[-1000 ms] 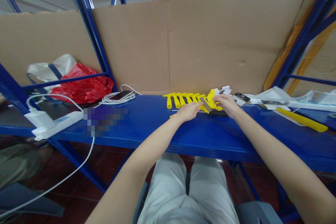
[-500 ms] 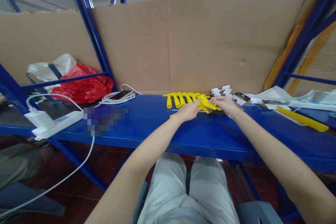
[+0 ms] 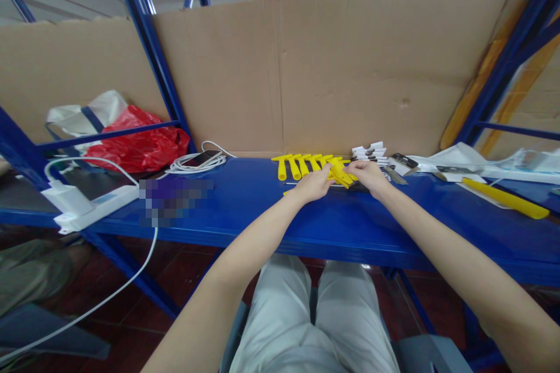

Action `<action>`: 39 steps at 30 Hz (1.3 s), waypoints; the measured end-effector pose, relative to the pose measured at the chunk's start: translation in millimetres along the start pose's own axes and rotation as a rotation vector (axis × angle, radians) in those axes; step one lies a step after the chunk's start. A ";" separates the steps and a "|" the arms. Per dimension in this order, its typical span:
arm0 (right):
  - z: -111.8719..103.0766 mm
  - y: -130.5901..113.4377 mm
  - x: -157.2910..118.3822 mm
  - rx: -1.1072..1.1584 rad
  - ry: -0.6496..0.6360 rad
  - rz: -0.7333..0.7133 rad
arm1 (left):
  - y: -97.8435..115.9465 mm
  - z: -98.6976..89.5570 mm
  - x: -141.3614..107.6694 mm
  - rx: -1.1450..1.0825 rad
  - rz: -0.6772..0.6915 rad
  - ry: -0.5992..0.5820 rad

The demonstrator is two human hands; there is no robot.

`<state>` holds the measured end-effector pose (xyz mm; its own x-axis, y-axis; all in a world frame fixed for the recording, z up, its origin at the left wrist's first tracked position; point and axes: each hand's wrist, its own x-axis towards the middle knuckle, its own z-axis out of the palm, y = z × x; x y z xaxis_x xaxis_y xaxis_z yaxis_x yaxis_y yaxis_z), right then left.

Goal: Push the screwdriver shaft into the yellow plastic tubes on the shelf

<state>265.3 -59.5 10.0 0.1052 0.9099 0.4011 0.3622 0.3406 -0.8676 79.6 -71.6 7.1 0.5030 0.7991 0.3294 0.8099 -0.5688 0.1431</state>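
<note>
Between my two hands is a yellow plastic scraper-like piece point(image 3: 340, 174), partly hidden by fingers. My left hand point(image 3: 314, 185) pinches it from the left with closed fingers. On its right side, my right hand point(image 3: 368, 175) also grips it with thumb and fingertips. Just behind lies a row of several yellow T-shaped tools point(image 3: 297, 166), handles pointing toward me. Something dark rests under my right hand; what it is I cannot make out. A thin metal rod lies by my left hand, mostly covered.
Small white-and-black packets point(image 3: 370, 151) are stacked behind my right hand. A long yellow strip point(image 3: 505, 198) lies at right beside plastic wrapping point(image 3: 459, 158). Leftward are a phone with coiled white cable point(image 3: 196, 161), a power strip point(image 3: 98, 208) and a red bag point(image 3: 140, 137). Cardboard point(image 3: 341, 70) stands behind.
My right hand has shifted slightly left, toward my left hand, and the yellow piece has turned lower between them. A grey flat piece right of my right hand shows more now.
</note>
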 end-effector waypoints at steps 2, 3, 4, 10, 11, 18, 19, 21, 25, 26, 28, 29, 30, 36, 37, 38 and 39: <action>0.5 -1.4 -1.1 -0.004 0.013 0.009 | 0.8 -0.9 -0.5 0.000 -0.005 -0.006; 0.7 -2.1 -1.6 -0.003 0.013 0.015 | 1.0 -1.1 -0.6 0.000 -0.004 -0.006; 0.8 -2.7 -2.0 -0.001 0.007 0.021 | 1.0 -1.0 -0.5 0.001 -0.002 -0.005; 0.9 -1.5 -1.4 -0.004 -0.015 0.016 | -0.4 0.5 0.7 -0.009 0.012 0.002; 0.9 -0.8 -1.0 -0.017 -0.013 0.006 | -0.3 0.3 0.7 -0.010 0.011 0.002; 1.2 -0.9 0.0 -0.079 -0.007 -0.024 | 0.4 -1.9 -1.6 -0.019 0.038 -0.002; 1.2 -1.7 -0.3 -0.084 -0.005 -0.022 | 0.2 -2.0 -1.7 -0.021 0.042 -0.004; 1.2 -3.4 -1.1 -0.095 -0.007 -0.026 | -0.2 -1.9 -1.5 -0.020 0.046 0.005; 1.2 -5.5 -2.5 -0.104 0.003 -0.040 | -1.2 -1.4 -1.0 -0.026 0.057 0.014; 1.2 -5.5 -2.6 -0.109 0.004 -0.040 | -1.4 -1.3 -1.0 -0.029 0.060 0.015; 1.2 -4.8 -2.5 -0.126 0.008 -0.040 | -1.7 -1.1 -1.1 -0.034 0.068 0.019; 1.1 -4.0 -2.2 -0.136 0.011 -0.043 | -1.8 -1.2 -1.2 -0.036 0.073 0.021; 1.0 -3.1 -1.9 -0.147 0.015 -0.046 | -1.8 -1.2 -1.3 -0.038 0.078 0.024; -0.9 2.6 1.5 -0.234 0.023 -0.091 | -0.3 -3.2 -2.0 -0.043 0.087 0.021; -1.4 3.3 2.3 -0.244 0.029 -0.099 | 0.0 -3.4 -1.9 -0.043 0.088 0.019; -2.0 3.9 3.0 -0.245 0.037 -0.107 | 0.1 -3.4 -1.8 -0.044 0.089 0.019; -2.8 4.4 3.8 -0.236 0.045 -0.114 | 0.1 -3.2 -1.6 -0.045 0.090 0.021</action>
<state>269.8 -55.1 8.5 0.0902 0.8557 0.5095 0.5796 0.3710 -0.7256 78.0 -73.6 9.6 0.5664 0.7403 0.3621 0.7469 -0.6468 0.1540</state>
